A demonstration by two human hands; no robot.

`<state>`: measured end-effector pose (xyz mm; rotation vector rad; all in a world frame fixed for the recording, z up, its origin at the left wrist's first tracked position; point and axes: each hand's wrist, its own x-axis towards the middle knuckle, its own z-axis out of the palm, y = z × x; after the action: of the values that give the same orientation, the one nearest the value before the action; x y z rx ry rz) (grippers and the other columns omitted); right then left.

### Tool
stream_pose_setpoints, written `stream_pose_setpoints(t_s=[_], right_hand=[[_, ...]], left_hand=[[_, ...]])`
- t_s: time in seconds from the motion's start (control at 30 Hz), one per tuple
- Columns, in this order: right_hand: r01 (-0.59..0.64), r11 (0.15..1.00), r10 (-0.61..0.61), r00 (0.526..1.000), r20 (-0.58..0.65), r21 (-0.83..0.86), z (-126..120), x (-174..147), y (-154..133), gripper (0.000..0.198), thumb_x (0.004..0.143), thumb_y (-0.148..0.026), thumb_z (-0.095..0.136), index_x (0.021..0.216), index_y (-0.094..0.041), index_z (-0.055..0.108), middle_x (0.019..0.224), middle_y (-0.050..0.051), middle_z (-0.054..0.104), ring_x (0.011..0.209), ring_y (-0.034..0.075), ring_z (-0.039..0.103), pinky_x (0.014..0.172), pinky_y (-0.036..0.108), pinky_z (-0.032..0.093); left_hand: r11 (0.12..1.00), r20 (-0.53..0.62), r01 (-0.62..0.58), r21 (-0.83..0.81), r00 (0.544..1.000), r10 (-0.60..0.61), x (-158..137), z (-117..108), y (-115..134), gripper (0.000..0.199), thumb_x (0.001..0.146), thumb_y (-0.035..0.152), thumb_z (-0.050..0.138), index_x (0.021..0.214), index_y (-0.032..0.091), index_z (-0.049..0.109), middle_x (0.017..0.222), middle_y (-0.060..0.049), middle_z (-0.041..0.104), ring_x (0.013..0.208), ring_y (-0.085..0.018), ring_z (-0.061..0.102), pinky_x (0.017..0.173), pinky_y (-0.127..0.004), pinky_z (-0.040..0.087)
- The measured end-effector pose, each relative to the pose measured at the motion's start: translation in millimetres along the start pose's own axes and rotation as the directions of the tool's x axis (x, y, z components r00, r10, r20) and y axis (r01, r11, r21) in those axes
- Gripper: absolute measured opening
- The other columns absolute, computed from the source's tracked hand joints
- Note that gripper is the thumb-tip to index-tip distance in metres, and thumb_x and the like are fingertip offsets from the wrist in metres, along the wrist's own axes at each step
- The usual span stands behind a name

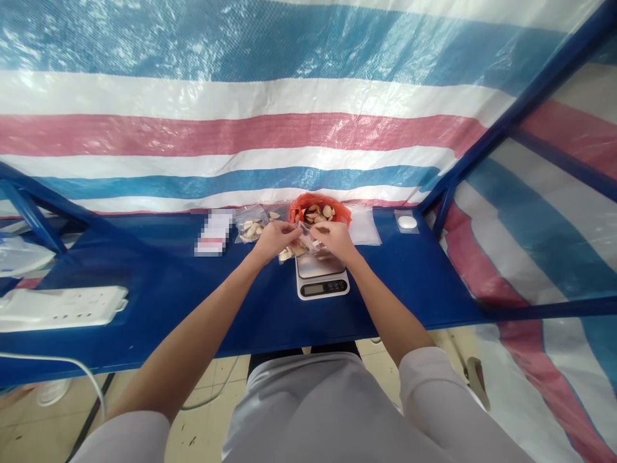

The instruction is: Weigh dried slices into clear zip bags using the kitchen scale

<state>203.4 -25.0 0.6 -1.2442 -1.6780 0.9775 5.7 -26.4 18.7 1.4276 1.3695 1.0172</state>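
My left hand (276, 239) and my right hand (333, 238) pinch the top of a clear plastic bag (303, 244) between them. Pale dried slices show in its lower part, near the left edge of a kitchen scale (322, 284). The scale has a metal plate and a small display. Just behind my hands, an orange-red plastic bag (297, 207) stands open with brown-edged dried slices (318, 213) inside. To the left of my left hand lies another clear bag (251, 225) holding pale slices.
Flat clear bags (365, 225) lie right of the orange-red bag. A white oval object (407, 222) rests farther right. A partly blurred card (216, 233) and a white power strip (67, 307) are on the left of the blue table (183, 296). Striped sheeting (241, 135) hangs behind.
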Motion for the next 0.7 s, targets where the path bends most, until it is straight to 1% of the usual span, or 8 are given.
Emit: stream_pose_setpoints(t_s=[0.1,0.23,0.3,0.37,0.47,0.57,0.7], right_hand=[[0.015,0.999,-0.015,1.000,0.002,-0.039,0.4,-0.7,-3.6,0.019,0.085,-0.036,0.068,0.087,-0.020,0.078,0.082,0.004,0.076,0.072,0.019,0.072,0.072,0.031,0.059],[0.036,0.995,-0.032,0.999,0.036,-0.092,-3.3,-2.0,-10.7,0.017,0.084,-0.036,0.072,0.089,-0.021,0.078,0.089,0.005,0.077,0.085,0.023,0.073,0.079,0.033,0.057],[0.040,0.991,-0.031,0.997,0.069,-0.131,-3.5,-0.8,-13.6,0.015,0.084,-0.034,0.073,0.088,-0.021,0.079,0.088,0.004,0.077,0.087,0.023,0.073,0.081,0.034,0.055],[0.031,0.981,-0.016,0.997,0.080,-0.193,-2.0,1.8,-15.4,0.010,0.083,-0.029,0.072,0.083,-0.021,0.079,0.084,0.004,0.077,0.084,0.023,0.072,0.081,0.034,0.054],[0.015,0.963,-0.006,0.999,0.034,-0.268,0.4,6.5,-15.3,0.007,0.080,-0.025,0.073,0.076,-0.020,0.077,0.078,0.003,0.075,0.080,0.022,0.070,0.080,0.034,0.053],[-0.007,0.974,0.006,1.000,-0.005,-0.228,-1.4,10.2,-11.2,0.011,0.080,-0.027,0.071,0.072,-0.020,0.074,0.070,0.002,0.072,0.072,0.020,0.069,0.076,0.034,0.055],[-0.020,0.991,0.022,1.000,0.013,-0.134,-9.9,13.4,-5.9,0.014,0.080,-0.028,0.069,0.069,-0.022,0.073,0.062,0.001,0.068,0.062,0.018,0.066,0.067,0.033,0.057]], left_hand=[[0.992,0.042,-0.014,0.124,0.999,0.009,-0.1,5.3,5.2,0.030,0.071,0.047,0.078,0.065,0.018,0.073,0.060,-0.003,0.070,0.060,-0.019,0.065,0.058,-0.027,0.048],[0.992,0.026,0.011,0.126,1.000,-0.014,1.7,9.4,4.9,0.031,0.074,0.048,0.072,0.065,0.018,0.072,0.060,-0.003,0.070,0.058,-0.018,0.063,0.056,-0.026,0.047],[0.993,0.012,0.006,0.119,1.000,-0.007,2.8,11.1,3.6,0.031,0.075,0.047,0.071,0.065,0.018,0.071,0.059,-0.003,0.070,0.056,-0.018,0.062,0.055,-0.026,0.045],[0.991,-0.001,-0.006,0.133,1.000,0.006,3.3,12.0,3.7,0.032,0.075,0.047,0.072,0.063,0.018,0.070,0.058,-0.003,0.068,0.055,-0.017,0.060,0.054,-0.027,0.043],[0.981,-0.019,-0.002,0.193,1.000,0.006,2.4,10.2,7.2,0.031,0.074,0.045,0.072,0.059,0.019,0.067,0.057,-0.002,0.066,0.054,-0.017,0.057,0.055,-0.028,0.039],[0.952,-0.016,-0.006,0.307,1.000,0.011,0.6,3.2,10.7,0.030,0.075,0.042,0.070,0.056,0.020,0.063,0.058,-0.002,0.066,0.055,-0.016,0.056,0.056,-0.028,0.038],[0.880,0.004,-0.083,0.467,0.996,0.092,1.3,-11.5,10.5,0.023,0.070,0.034,0.069,0.054,0.021,0.060,0.059,-0.002,0.066,0.059,-0.018,0.058,0.057,-0.029,0.038]])
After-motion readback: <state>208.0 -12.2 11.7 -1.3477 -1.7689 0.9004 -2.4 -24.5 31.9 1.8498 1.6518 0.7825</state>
